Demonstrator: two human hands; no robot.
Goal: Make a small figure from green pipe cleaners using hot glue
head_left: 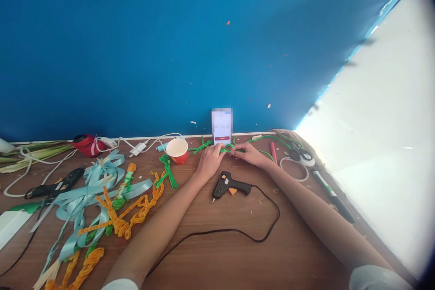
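Both hands meet near the wall, in front of a propped phone (222,122) with a lit screen. My left hand (210,160) pinches a green pipe cleaner (227,147) bent into a loop. On the other side, the fingers of my right hand (248,154) are closed on the same green strand. A longer green length (272,137) runs off to the right. Just below the hands lies a black hot glue gun (228,185), its nozzle pointing down-left. Twisted green pieces (201,146) lie left of my left hand.
A red paper cup (177,150) stands left of the hands, beside a green bundle (166,171). Blue ribbon (98,176), orange twisted pieces (125,217) and a second glue gun (59,185) crowd the left. Scissors (302,154), a tape ring (294,169) and a cutter (333,195) lie right. A cord (224,231) crosses the front.
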